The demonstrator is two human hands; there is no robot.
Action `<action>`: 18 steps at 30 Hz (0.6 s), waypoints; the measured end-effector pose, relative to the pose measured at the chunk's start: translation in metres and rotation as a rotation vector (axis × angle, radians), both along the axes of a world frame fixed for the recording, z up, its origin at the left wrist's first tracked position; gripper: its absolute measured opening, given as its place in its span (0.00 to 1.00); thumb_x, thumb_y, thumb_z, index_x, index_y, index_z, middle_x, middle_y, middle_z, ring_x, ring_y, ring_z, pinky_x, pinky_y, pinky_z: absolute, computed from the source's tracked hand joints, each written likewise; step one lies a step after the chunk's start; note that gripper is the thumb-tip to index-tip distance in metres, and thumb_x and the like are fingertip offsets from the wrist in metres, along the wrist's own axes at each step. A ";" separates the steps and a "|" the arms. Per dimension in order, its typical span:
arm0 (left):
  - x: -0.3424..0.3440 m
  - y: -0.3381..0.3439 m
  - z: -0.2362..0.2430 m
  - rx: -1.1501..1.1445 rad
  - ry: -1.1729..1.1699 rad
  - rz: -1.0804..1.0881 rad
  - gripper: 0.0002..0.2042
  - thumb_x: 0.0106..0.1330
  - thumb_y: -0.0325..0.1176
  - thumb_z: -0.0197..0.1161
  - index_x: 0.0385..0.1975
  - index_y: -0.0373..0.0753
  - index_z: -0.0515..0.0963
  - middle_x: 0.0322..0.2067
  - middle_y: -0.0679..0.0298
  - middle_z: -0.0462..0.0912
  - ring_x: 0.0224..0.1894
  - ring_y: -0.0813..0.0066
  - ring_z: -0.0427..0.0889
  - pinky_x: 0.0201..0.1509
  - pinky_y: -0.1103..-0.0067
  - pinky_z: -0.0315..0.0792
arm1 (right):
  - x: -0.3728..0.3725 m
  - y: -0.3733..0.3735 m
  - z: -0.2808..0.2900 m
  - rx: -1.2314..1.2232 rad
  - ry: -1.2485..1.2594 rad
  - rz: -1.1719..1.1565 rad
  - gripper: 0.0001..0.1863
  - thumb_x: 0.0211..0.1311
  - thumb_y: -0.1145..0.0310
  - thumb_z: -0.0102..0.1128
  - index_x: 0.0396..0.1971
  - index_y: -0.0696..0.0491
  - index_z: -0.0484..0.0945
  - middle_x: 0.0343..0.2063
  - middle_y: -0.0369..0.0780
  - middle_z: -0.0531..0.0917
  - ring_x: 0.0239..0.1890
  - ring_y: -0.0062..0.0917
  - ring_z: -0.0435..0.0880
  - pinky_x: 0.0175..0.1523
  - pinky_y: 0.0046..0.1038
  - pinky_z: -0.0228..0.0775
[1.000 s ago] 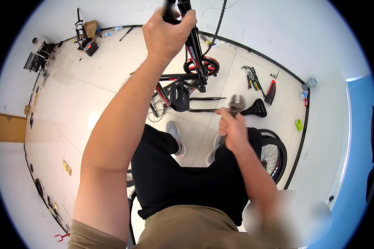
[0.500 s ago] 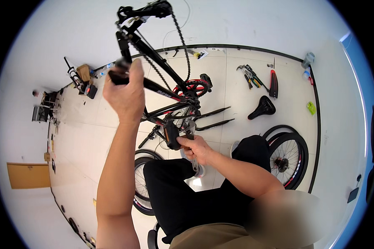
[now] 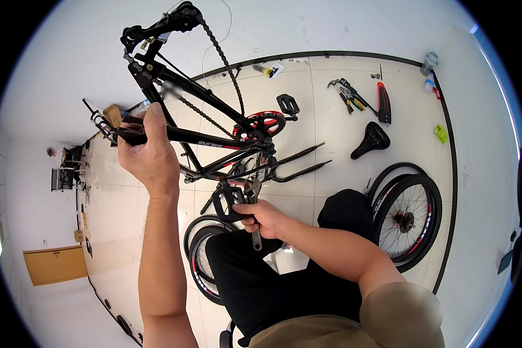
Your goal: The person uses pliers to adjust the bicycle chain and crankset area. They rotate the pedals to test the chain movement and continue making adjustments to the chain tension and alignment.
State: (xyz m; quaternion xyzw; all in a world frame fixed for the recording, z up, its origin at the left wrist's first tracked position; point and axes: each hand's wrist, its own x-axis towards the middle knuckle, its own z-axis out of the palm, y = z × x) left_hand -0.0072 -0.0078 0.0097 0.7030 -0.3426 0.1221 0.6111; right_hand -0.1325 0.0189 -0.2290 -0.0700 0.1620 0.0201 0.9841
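Observation:
A black bicycle frame [image 3: 211,139] with red and white markings stands tilted in front of me. My left hand [image 3: 152,153] is closed around the end of one of its tubes, at the left. Low in the middle, my right hand [image 3: 262,218] grips an adjustable wrench [image 3: 257,238], with the jaw end up by the crank. Its thumb lies against a black pedal [image 3: 229,203], whose flat side faces me. Beyond are the red-edged chainring [image 3: 262,124], the opposite pedal [image 3: 288,104] and a hanging chain [image 3: 220,52]. What the wrench jaws touch is hard to make out.
Wheels [image 3: 409,220] lie by my right knee, and more tyres [image 3: 202,255] by my left. A saddle [image 3: 371,140], a red-black mudguard [image 3: 383,103] and several hand tools [image 3: 351,95] rest on the tiled floor. Far left are a fork [image 3: 98,120] and a cardboard box [image 3: 115,115].
The frame and my left hand have shifted left in the picture. The near pedal has turned from edge-on to showing its flat side. My right hand still holds the wrench, slightly lower.

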 end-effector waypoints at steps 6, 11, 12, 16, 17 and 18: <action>0.003 0.000 -0.002 -0.024 -0.028 -0.019 0.13 0.62 0.36 0.71 0.29 0.32 0.78 0.25 0.69 0.77 0.28 0.83 0.71 0.34 0.83 0.68 | 0.005 0.000 0.007 -0.108 0.107 0.022 0.10 0.60 0.73 0.68 0.27 0.51 0.73 0.23 0.30 0.72 0.19 0.13 0.63 0.20 0.17 0.46; -0.004 -0.001 0.000 -0.022 -0.028 -0.009 0.13 0.62 0.36 0.71 0.28 0.32 0.78 0.24 0.69 0.77 0.27 0.84 0.71 0.33 0.84 0.68 | 0.009 0.005 0.001 -0.178 0.186 0.015 0.10 0.59 0.74 0.69 0.26 0.52 0.74 0.23 0.31 0.73 0.19 0.14 0.64 0.20 0.18 0.47; -0.004 -0.001 0.000 -0.027 -0.027 -0.014 0.13 0.62 0.36 0.71 0.28 0.32 0.78 0.24 0.69 0.77 0.27 0.84 0.71 0.33 0.84 0.67 | 0.010 0.006 0.000 -0.192 0.201 0.015 0.10 0.59 0.74 0.70 0.26 0.53 0.74 0.23 0.31 0.73 0.19 0.15 0.64 0.19 0.18 0.48; -0.003 0.000 0.000 -0.039 -0.033 -0.031 0.13 0.62 0.36 0.71 0.28 0.32 0.78 0.24 0.70 0.77 0.27 0.85 0.71 0.33 0.84 0.67 | 0.015 0.011 -0.005 -0.287 0.306 0.015 0.10 0.58 0.75 0.70 0.26 0.55 0.75 0.23 0.33 0.74 0.19 0.16 0.65 0.19 0.19 0.51; -0.003 0.000 0.001 -0.039 -0.037 -0.034 0.13 0.62 0.36 0.71 0.28 0.32 0.78 0.24 0.70 0.77 0.27 0.85 0.70 0.32 0.84 0.67 | 0.016 0.012 -0.007 -0.295 0.317 0.015 0.10 0.57 0.75 0.70 0.25 0.55 0.75 0.24 0.34 0.75 0.19 0.16 0.66 0.19 0.19 0.51; -0.003 0.001 0.001 -0.037 -0.042 -0.028 0.13 0.62 0.36 0.72 0.28 0.32 0.78 0.24 0.70 0.77 0.27 0.85 0.70 0.32 0.84 0.67 | 0.017 0.013 -0.009 -0.304 0.328 0.016 0.10 0.57 0.75 0.70 0.25 0.55 0.75 0.24 0.34 0.75 0.20 0.16 0.66 0.19 0.19 0.52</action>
